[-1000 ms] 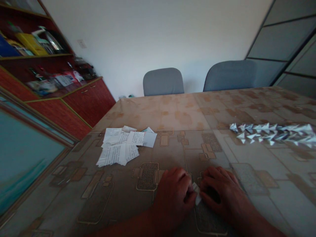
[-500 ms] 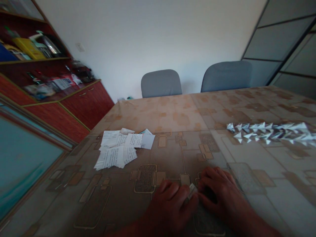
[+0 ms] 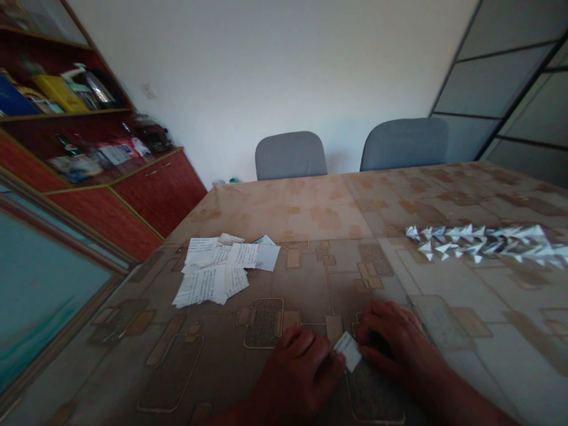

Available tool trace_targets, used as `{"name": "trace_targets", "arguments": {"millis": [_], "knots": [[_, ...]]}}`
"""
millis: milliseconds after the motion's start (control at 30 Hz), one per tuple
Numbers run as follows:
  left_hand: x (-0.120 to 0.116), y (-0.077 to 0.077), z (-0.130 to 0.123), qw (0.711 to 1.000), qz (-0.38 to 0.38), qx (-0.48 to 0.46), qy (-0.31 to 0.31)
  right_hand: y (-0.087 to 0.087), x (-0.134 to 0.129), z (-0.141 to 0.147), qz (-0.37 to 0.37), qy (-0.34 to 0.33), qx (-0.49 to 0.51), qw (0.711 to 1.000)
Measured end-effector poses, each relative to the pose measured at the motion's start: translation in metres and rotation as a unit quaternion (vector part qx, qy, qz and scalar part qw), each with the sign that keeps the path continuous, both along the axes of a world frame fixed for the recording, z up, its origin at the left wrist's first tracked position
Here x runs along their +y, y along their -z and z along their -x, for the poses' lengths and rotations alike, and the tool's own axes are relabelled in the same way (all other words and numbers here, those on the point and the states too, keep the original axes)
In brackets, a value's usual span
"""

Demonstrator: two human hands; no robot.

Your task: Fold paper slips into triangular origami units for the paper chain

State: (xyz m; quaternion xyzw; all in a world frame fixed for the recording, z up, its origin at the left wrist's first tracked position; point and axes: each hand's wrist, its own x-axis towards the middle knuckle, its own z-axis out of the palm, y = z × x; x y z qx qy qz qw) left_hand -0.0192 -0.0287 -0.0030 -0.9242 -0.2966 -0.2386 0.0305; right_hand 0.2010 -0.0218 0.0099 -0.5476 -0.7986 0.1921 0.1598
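Note:
A small white piece of printed paper (image 3: 348, 351) lies between my hands at the front of the table, its corner pointing away from me. My left hand (image 3: 302, 367) pinches its left corner between thumb and forefinger, with the other fingers curled on the tabletop. At the paper's right corner, my right hand (image 3: 393, 337) closes thumb and fingertips on the edge. Farther off to the left is a loose pile of printed paper pieces (image 3: 213, 272). Two rows of pointed folded-paper shapes (image 3: 481, 242) run along the right side.
A patterned cloth covers the table (image 3: 310, 207). Two grey chairs (image 3: 290, 155) stand at its far side by the wall. On the left, a red-brown cabinet (image 3: 146, 189) has cluttered shelves with a kettle (image 3: 98, 89). A panelled door (image 3: 501, 83) is at the right.
The paper piece, mostly hidden by my left fingers before, now lies flatter and shows its printed face. My left hand has shifted slightly left; the view has tilted up a little.

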Motion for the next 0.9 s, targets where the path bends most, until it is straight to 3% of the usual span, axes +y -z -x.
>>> {"name": "trace_targets", "arguments": {"millis": [300, 433, 500, 600, 700, 800, 900], "knots": [[0.001, 0.011, -0.004, 0.998, 0.027, -0.061, -0.015, 0.005, 0.004, 0.006, -0.023, -0.047, 0.044, 0.998], [0.002, 0.005, 0.001, 0.997, 0.035, -0.072, -0.008, 0.004, 0.003, 0.012, -0.028, -0.025, 0.056, 0.998], [0.006, -0.002, 0.003, 0.99, 0.099, -0.102, -0.01, 0.003, 0.003, 0.012, -0.021, -0.018, 0.081, 0.996], [0.013, -0.01, -0.001, 0.946, 0.263, -0.178, -0.066, 0.002, 0.004, 0.009, 0.017, 0.015, 0.161, 0.987], [0.02, -0.014, -0.014, 0.89, 0.375, -0.229, -0.12, 0.003, 0.004, 0.006, 0.054, 0.057, 0.252, 0.965], [0.024, -0.016, -0.026, 0.856, 0.419, -0.276, -0.128, 0.003, 0.001, 0.004, 0.053, 0.069, 0.295, 0.951], [0.024, -0.016, -0.031, 0.848, 0.422, -0.292, -0.134, 0.002, -0.001, 0.005, 0.012, 0.068, 0.293, 0.954]]}}
